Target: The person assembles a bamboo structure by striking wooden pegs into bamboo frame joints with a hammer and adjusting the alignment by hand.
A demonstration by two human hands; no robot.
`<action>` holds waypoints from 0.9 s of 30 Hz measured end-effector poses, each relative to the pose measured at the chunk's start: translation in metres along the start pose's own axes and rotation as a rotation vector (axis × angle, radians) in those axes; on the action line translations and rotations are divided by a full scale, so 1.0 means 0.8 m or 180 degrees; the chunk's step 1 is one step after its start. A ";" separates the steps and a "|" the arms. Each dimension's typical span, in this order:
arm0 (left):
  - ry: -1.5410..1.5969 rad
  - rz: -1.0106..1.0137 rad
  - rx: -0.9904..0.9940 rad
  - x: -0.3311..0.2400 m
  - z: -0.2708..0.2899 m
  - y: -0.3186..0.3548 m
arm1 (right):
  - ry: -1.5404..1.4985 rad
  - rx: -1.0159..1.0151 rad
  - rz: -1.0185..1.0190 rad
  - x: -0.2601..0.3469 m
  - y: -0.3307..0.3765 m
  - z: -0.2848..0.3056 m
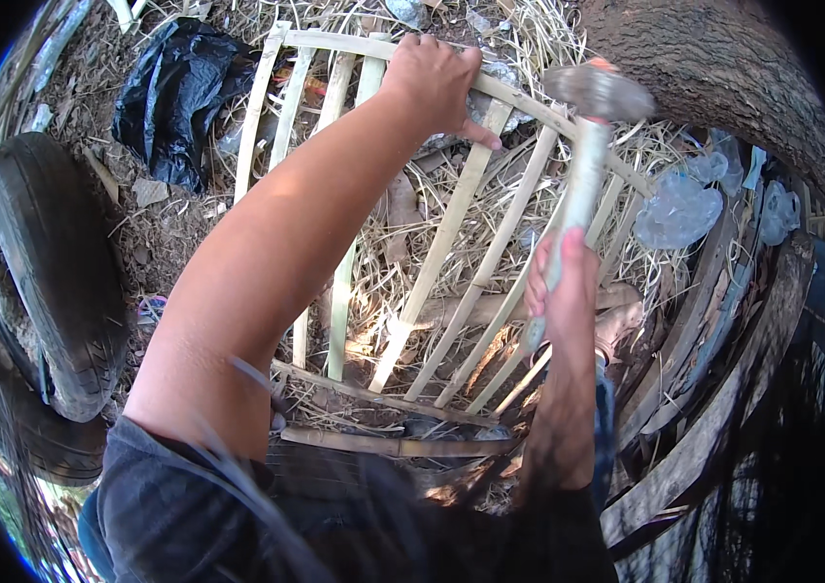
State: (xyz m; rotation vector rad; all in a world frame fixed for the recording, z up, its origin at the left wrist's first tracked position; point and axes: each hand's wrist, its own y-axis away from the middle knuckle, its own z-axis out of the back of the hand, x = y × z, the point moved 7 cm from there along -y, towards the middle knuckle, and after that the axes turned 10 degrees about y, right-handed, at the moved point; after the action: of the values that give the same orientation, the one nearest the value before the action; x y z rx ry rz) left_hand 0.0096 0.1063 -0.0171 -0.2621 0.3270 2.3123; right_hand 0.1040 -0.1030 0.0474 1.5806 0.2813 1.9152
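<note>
Grips hammer (580, 177) in right hand (568, 274), seemingly clasps slatted frame (453, 216) with left hand (432, 83); risks bruising the latter by misaiming.

Soil (155, 233): lit by daylight, with small sunlit patches glowing near the lower ends of the slats
Hammer (582, 165): smeared by motion blur, worst at the head
Pale slats (441, 255): clear-edged, moderately bright
Right forearm (568, 408): mottled with shadow toward the elbow
Black plastic bag (179, 97): dark, with soft sheen along the folds
Tyres (58, 282): dim, bowed by fisheye distortion
Thin strands (257, 505): out of focus across the lower left
Left rim: overexposed, fringed blue
Lower right: sunk in deep shadow
Corners: black
</note>
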 end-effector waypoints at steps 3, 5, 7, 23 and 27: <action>-0.0004 -0.0013 -0.0019 -0.003 0.000 0.006 | 0.0683 0.0088 -0.0689 -0.013 -0.014 -0.014; 0.0038 -0.0048 -0.0265 0.003 -0.003 0.003 | 0.0436 0.0175 -0.0268 0.018 0.005 -0.014; 0.0109 -0.0016 -0.0030 -0.002 0.000 0.000 | 0.0069 0.0152 0.0167 0.039 0.020 -0.011; 0.0058 0.0052 0.0006 0.008 0.000 0.002 | -0.0113 0.0187 0.0029 0.030 0.004 -0.010; 0.0107 -0.0015 0.0140 -0.004 0.009 0.004 | 0.0736 0.0114 -0.0424 -0.030 -0.031 -0.008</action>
State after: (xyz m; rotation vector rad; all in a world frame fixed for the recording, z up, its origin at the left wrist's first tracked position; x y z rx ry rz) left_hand 0.0089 0.1041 -0.0092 -0.2796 0.3932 2.2953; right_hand 0.1081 -0.0960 0.0132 1.3271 0.5083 1.9977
